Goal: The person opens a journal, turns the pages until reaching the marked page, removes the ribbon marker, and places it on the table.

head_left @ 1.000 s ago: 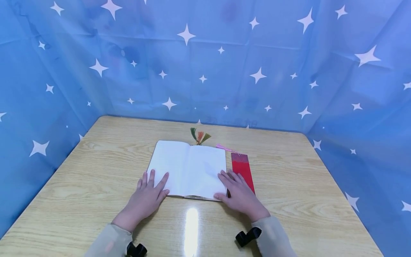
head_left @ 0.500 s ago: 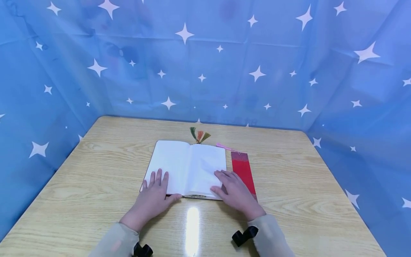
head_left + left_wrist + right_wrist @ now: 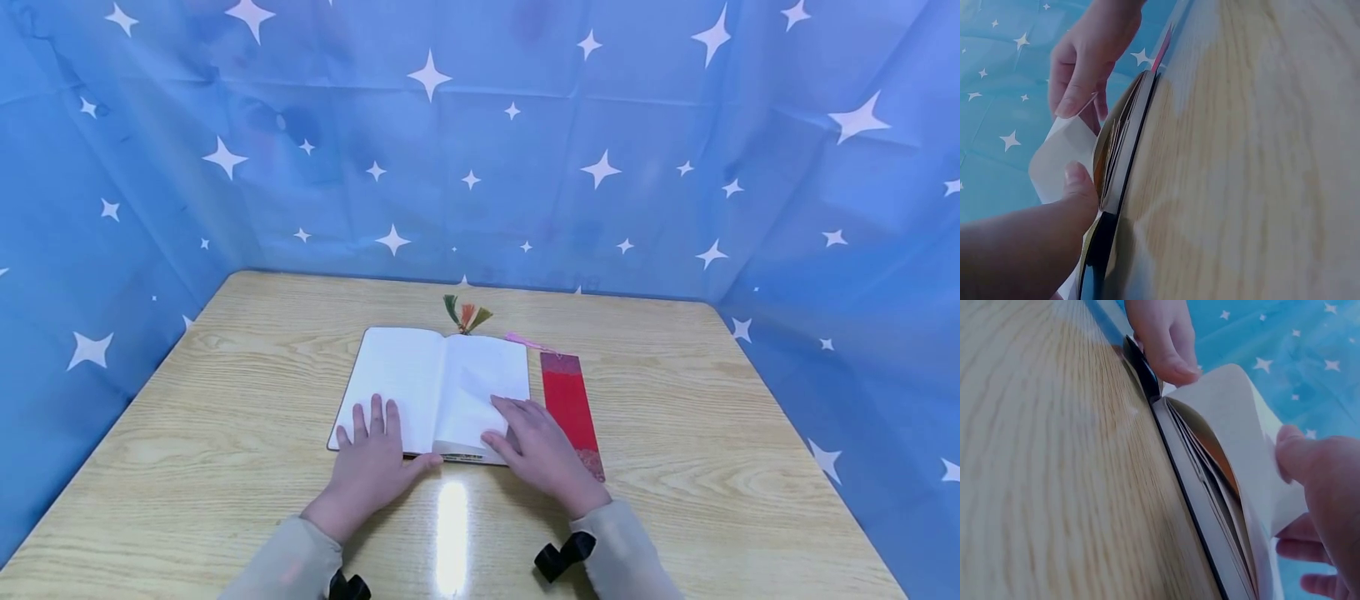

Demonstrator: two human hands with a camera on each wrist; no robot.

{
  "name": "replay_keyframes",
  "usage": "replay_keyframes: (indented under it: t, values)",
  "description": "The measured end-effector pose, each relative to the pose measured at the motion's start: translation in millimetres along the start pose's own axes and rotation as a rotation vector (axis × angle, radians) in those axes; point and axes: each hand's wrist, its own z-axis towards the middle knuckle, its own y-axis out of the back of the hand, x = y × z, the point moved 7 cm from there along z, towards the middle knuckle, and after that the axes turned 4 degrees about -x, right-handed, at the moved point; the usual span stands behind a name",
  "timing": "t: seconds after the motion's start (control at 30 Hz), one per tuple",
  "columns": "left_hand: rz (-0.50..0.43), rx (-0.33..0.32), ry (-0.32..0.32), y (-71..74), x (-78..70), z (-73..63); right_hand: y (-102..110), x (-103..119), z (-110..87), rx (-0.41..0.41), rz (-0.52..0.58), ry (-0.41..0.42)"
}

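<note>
A notebook (image 3: 401, 367) with blank white pages lies open on the wooden table. Spread flat, my left hand (image 3: 369, 468) rests on the lower part of its left page, thumb stretched toward the fold. My right hand (image 3: 542, 450) pinches the edge of a right-hand page (image 3: 1222, 403) between thumb and fingers; that page is lifted and bent in both wrist views. Below it, the edges of several thin inserts (image 3: 1225, 503) show between the leaves. Green, orange and olive tassels (image 3: 467, 316) stick out past the notebook's far edge.
A red bookmark (image 3: 568, 404) with a pink tassel (image 3: 528, 342) lies right of the notebook, near my right hand. Blue star-printed cloth (image 3: 480, 150) hangs behind and beside the wooden table (image 3: 712, 433).
My left hand has slid right along the left page, its thumb nearing the fold. My right hand has moved left with the page edge, uncovering more of the red bookmark.
</note>
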Motion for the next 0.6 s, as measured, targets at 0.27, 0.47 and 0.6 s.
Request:
replay_keyframes:
  t: [0.27, 0.47, 0.6]
  values:
    - [0.026, -0.033, -0.006, 7.0, -2.4, 0.4, 5, 5, 1.0, -0.039, -0.007, 0.033]
    - [0.021, -0.077, -0.019, 13.3, -4.2, -0.9, 9, 9, 0.9, -0.055, -0.026, 0.059]
    - [0.002, -0.119, -0.033, 16.6, -5.2, -2.2, 14, 13, 0.7, -0.074, -0.015, 0.088]
